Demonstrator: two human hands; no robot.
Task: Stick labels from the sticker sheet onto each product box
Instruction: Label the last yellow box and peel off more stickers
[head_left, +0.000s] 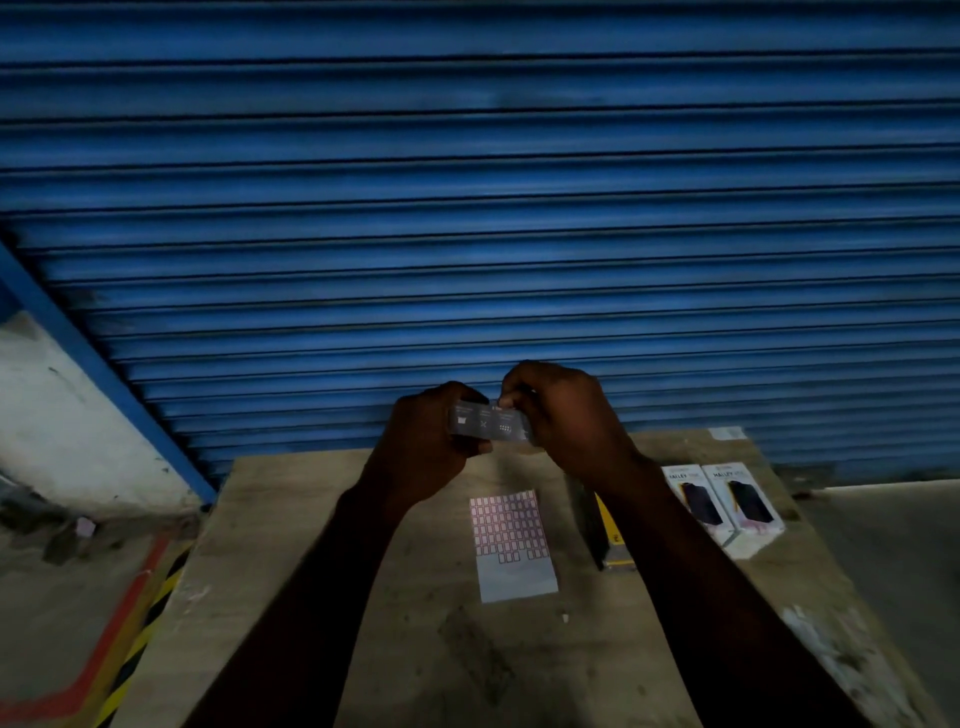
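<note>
Product box (491, 423), raised at frame centre: left hand (431, 441) gripped its left end, right hand (566, 415) pinched its upper right edge. Sticker sheet (511, 543) lay flat on the table (270, 519) below the hands; two further boxes (748, 499) lay at lower right.

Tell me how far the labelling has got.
Done: the sheet's lower part is bare, so some labels seem used. In hand: left hand and right hand hold a box above the table, the right at its top edge. Left: many labels remain; two boxes lie at the right, labelled or not I cannot tell.
</note>
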